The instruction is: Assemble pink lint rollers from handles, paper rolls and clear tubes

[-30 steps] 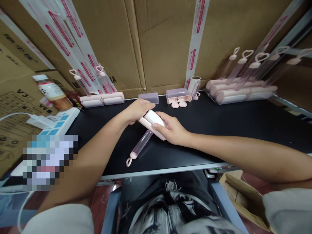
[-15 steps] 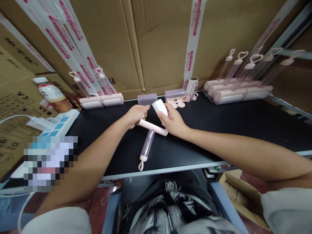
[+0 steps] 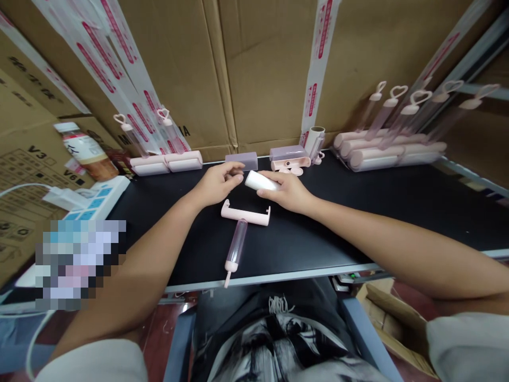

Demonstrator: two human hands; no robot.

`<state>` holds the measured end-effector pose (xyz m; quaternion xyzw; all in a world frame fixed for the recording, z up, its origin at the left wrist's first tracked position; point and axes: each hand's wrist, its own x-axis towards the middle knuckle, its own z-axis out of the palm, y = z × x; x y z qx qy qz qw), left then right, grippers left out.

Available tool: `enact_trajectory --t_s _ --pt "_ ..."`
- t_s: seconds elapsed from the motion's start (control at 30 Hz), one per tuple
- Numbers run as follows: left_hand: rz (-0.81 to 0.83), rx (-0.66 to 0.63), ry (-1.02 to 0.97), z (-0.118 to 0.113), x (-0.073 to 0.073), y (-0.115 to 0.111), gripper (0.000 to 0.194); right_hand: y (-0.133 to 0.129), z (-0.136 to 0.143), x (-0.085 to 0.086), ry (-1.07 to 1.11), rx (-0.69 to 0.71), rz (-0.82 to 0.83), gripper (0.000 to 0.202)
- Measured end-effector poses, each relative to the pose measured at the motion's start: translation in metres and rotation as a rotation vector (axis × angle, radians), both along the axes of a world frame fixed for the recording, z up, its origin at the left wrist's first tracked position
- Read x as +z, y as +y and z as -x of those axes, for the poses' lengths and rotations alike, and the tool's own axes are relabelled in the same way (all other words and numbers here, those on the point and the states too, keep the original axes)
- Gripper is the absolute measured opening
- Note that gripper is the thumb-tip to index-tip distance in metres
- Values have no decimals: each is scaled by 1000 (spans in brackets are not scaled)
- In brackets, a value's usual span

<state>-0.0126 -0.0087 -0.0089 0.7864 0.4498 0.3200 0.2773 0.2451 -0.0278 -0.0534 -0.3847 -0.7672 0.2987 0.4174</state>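
Observation:
My right hand [image 3: 292, 192] is wrapped round a white roll [image 3: 260, 181], which lies nearly level above the black table [image 3: 310, 239]. To the left of the roll, my left hand [image 3: 218, 183] has its fingers apart and holds nothing. Below both hands a pink frame [image 3: 245, 215] with an upturned arm at each end lies on the table. A clear purple handle [image 3: 237, 244] runs from its middle towards the front edge and ends in a pink loop [image 3: 227, 278], seen edge-on.
Behind my hands stand a purple block [image 3: 242, 161], a purple case [image 3: 286, 153] and a white tube [image 3: 314, 139]. Pink rollers with heart-loop handles sit at left [image 3: 166, 163] and right [image 3: 382, 154]. A bottle [image 3: 85, 151] and power strip [image 3: 103, 199] are far left.
My left hand has let go of the pink frame and opened. The frame now lies on the table, slightly lower and to the left. The white roll has tipped from steep to nearly level.

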Motion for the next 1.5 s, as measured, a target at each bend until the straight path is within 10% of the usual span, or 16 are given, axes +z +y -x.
enact_trajectory --t_s 0.6,1.1,1.5 --pt "113 -156 -47 4 4 -6 54 9 -9 -10 -63 105 -37 66" --pt "165 -45 -194 7 6 -1 62 9 -5 -6 85 29 5 56" --pt "-1 104 247 35 -9 20 25 7 -4 1 138 -11 53 52"
